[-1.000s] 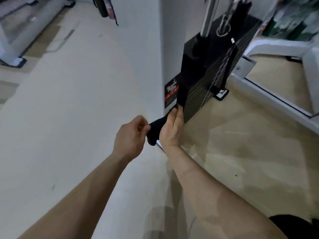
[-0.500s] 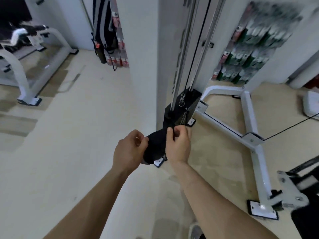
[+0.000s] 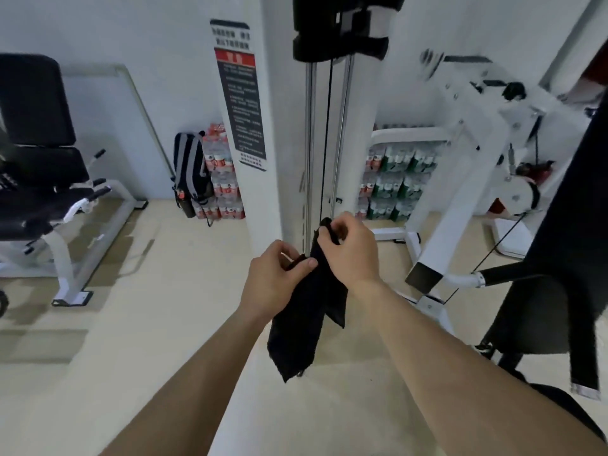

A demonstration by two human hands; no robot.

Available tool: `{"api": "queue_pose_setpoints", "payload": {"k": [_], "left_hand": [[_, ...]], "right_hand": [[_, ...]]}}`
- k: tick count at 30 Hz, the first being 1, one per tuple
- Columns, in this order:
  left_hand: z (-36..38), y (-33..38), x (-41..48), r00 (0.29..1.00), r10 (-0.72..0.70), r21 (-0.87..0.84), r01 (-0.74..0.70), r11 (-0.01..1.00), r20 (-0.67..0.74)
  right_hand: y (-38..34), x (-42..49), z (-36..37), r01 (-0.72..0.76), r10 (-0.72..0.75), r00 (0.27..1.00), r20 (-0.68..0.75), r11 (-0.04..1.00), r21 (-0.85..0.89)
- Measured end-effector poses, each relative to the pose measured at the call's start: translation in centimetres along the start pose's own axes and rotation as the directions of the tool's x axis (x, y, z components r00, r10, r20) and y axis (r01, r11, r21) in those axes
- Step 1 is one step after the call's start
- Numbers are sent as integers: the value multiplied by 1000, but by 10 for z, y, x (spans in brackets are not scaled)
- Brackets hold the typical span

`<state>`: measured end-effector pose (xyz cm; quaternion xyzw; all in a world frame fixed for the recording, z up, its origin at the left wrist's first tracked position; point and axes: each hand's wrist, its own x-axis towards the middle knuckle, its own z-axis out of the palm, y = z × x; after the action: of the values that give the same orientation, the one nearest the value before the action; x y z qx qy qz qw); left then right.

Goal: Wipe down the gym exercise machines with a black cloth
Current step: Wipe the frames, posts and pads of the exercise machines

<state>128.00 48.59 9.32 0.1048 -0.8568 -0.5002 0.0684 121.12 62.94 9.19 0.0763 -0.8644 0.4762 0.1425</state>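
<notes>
right hand [image 3: 350, 250] pinching black cloth [image 3: 304, 319] top, left hand [image 3: 274, 281] gripping it lower, before cable machine [image 3: 324, 133]

cloth [image 3: 304, 324]: black, hangs down between both hands
left hand [image 3: 274, 281]: pinches cloth
right hand [image 3: 350, 251]: grips cloth top
machine [image 3: 324, 143]: white, just behind

Black cloth [image 3: 306, 320] hangs limp, crumpled, before the white cable machine [image 3: 358, 143].

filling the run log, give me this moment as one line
left hand: pinches cloth | right hand: grips cloth top | cloth: hangs down before rods | rod contact: unclear
</notes>
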Motion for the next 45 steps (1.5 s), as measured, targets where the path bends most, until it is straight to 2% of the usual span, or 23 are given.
{"api": "queue_pose_setpoints", "payload": {"k": [4, 8, 13, 16, 18, 21, 22, 25, 30, 34, 40, 42, 45], "left_hand": [[-16, 56, 21, 991, 133, 73, -131, 989, -23], [-16, 100, 50, 964, 233, 118, -219, 969, -125], [12, 143, 87, 941, 325, 182, -304, 935, -98], [36, 161, 114, 947, 305, 188, -284, 940, -97], [54, 172, 134, 965, 251, 99, -243, 965, -80], [80, 193, 162, 987, 138, -108, -129, 986, 77], [90, 201, 171, 982, 135, -131, -117, 984, 136], [117, 222, 198, 972, 163, -38, -159, 987, 172], [150, 243, 252, 989, 95, -71, -104, 992, -117], [165, 260, 288, 938, 34, -8, -39, 999, -345], [181, 272, 345, 904, 26, 249, 90, 964, -427], [186, 276, 364, 891, -4, 169, 91, 981, -454], [194, 288, 392, 845, -58, -157, -32, 987, -531]], "right_hand": [[-33, 39, -53, 74, -74, 997, 23, 997, -28], [-37, 78, -104, 98, -84, 993, 85, 980, -173], [-26, 124, -150, 140, -86, 982, 169, 929, -341], [-8, 157, -177, 202, -115, 968, 223, 885, -420], [10, 183, -194, 190, -87, 961, 264, 900, -392], [40, 223, -214, 185, -74, 950, 303, 915, -358], [50, 236, -219, 189, -78, 950, 301, 914, -358], [77, 276, -230, 198, -94, 952, 292, 914, -353], [102, 343, -240, 245, -150, 943, 297, 917, -315], [101, 394, -236, 270, -186, 942, 280, 915, -300], [93, 457, -232, 165, -136, 977, 163, 970, -176], [93, 475, -228, 148, -125, 977, 170, 980, -130], [90, 499, -220, 108, -101, 982, 157, 993, -41]]}}
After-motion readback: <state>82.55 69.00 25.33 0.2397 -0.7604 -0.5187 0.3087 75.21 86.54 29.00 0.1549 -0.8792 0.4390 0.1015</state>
